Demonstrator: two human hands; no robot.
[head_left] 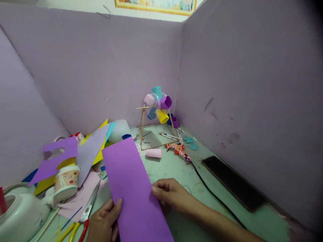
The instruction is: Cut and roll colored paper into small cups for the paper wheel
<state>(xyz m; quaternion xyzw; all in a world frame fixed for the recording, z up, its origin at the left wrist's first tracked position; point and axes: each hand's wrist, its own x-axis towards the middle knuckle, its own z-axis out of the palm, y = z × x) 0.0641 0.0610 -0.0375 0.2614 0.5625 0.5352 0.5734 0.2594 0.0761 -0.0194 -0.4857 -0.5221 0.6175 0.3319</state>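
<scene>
A long strip of purple paper (133, 188) is held up in front of me, tilted a little to the left. My left hand (104, 218) pinches its left edge with the thumb on top. On the opposite edge, my right hand (171, 195) grips the sheet between thumb and fingers. Scissors (87, 210) with red and yellow handles lie open beside my left hand. Beyond the paper, a small pink paper tube (153, 153) rests on the table. Behind it stands a wooden-stick frame (142, 127) bearing a clear-disc wheel (153, 106) with coloured paper tubes.
A flowery glue gun (179, 151) with a black cord lies right of centre, near several markers (169, 136). A dark phone (232, 181) lies at the right. Paper scraps (93, 148), a paper cup (67, 183) and a white container (24, 215) crowd the left. Purple-grey walls surround the table.
</scene>
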